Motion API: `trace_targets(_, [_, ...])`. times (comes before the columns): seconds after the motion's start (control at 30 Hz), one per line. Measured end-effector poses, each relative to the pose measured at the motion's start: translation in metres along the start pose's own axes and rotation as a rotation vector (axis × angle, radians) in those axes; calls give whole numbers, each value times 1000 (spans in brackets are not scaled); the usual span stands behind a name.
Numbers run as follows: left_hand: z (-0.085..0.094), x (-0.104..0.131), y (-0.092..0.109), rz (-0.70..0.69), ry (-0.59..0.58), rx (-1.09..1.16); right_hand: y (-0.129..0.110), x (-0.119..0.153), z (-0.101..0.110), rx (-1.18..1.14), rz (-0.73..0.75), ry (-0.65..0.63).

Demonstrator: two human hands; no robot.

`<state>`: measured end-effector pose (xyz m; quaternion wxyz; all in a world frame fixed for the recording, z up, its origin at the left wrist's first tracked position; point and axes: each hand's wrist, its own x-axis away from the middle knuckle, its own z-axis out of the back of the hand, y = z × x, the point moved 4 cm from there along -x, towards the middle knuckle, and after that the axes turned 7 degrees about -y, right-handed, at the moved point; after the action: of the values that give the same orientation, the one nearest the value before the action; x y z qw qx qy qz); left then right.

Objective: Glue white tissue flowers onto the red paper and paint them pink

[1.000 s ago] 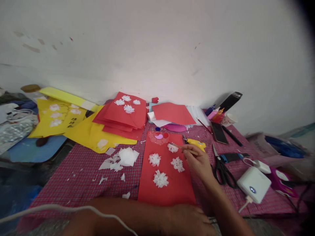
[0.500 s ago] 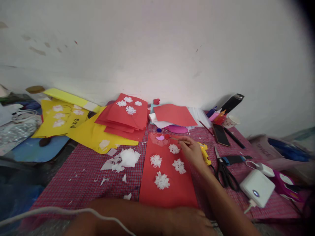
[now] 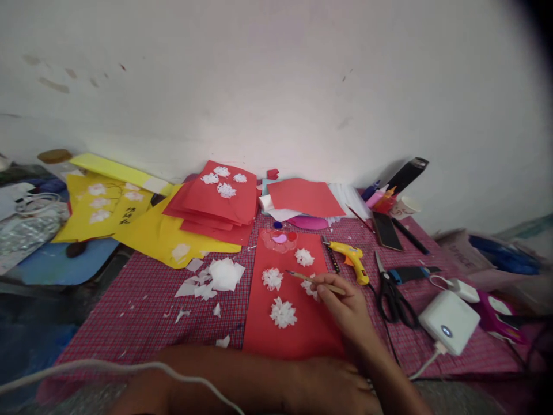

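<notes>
My right hand (image 3: pixel 345 305) pinches a thin paintbrush (image 3: pixel 305 278), its dark tip pointing left over a red sheet of paper (image 3: pixel 259 337). Several white crumpled-paper flowers (image 3: pixel 283 313) lie on that sheet; the brush and fingers partly cover the one at the right. Across the sheet's lower edge rests my left forearm, with my left hand (image 3: pixel 332 386) lying flat, its fingers out toward the right and blurred. At the top of the sheet sits a clear flower-shaped palette (image 3: pixel 276 248) with pink and red paint.
Right of the sheet lie a yellow glue gun (image 3: pixel 352 256), black scissors (image 3: pixel 393 300), a utility knife (image 3: pixel 410 274), a phone (image 3: pixel 386 230) and a white power bank (image 3: pixel 449 320). White paper scraps (image 3: pixel 224 275), stacked red sheets (image 3: pixel 211 207) and yellow paper (image 3: pixel 168 230) spread to the left.
My right hand has drawn the brush back from the palette, down toward the white flowers. The glue gun shows fully now. My left arm stays in place.
</notes>
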<state>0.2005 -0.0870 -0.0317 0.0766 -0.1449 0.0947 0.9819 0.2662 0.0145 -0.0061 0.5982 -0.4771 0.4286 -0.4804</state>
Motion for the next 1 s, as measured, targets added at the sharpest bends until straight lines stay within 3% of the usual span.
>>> trace_targets(0.4, [-9, -2, 2, 0, 58, -39, 2, 2, -7, 46, -3, -17])
trace_targets(1.0, [-2, -2, 3, 6, 28, -49, 6, 1, -10, 63, 21, -20])
